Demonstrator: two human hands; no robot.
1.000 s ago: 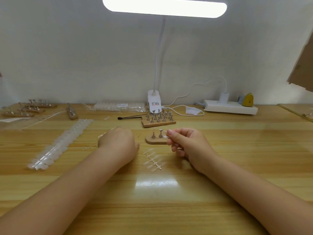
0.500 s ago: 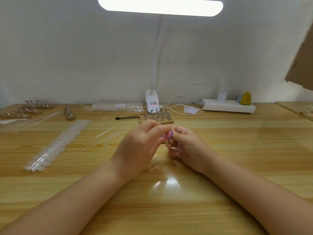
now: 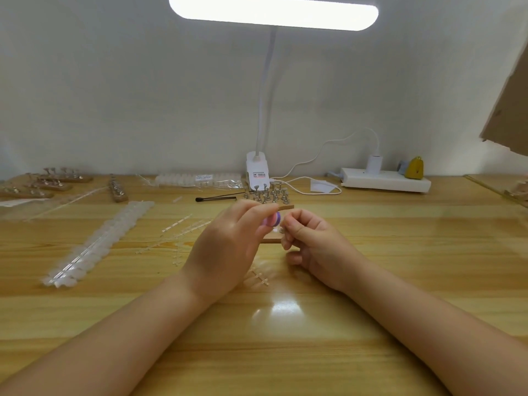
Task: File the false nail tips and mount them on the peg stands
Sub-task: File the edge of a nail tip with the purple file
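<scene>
Stretching across the whole view, the wooden table (image 3: 400,281) carries everything; a white desk lamp (image 3: 273,12) glows above it, its clip base against the back wall, with a white power strip (image 3: 385,182) to the right; a long strip of clear nail tips (image 3: 97,244) lies diagonally on the left, and bare plastic sprues (image 3: 183,230) are scattered between it and the hands; wooden peg stands (image 3: 45,182) sit at the far left, and a block of metal pegs (image 3: 267,195) stands just before the lamp base, a black brush (image 3: 217,198) beside it; the left hand (image 3: 228,250) pinches a small pink and purple file block (image 3: 273,219) between thumb and fingers; the right hand (image 3: 317,247) has its fingers curled, fingertips drawn together close to the file, though whether a nail tip is held there cannot be told; a small wooden stand (image 3: 271,238) shows between the two hands, partly hidden; a short sprue with nail tips (image 3: 260,277), blurred, lies just below them
</scene>
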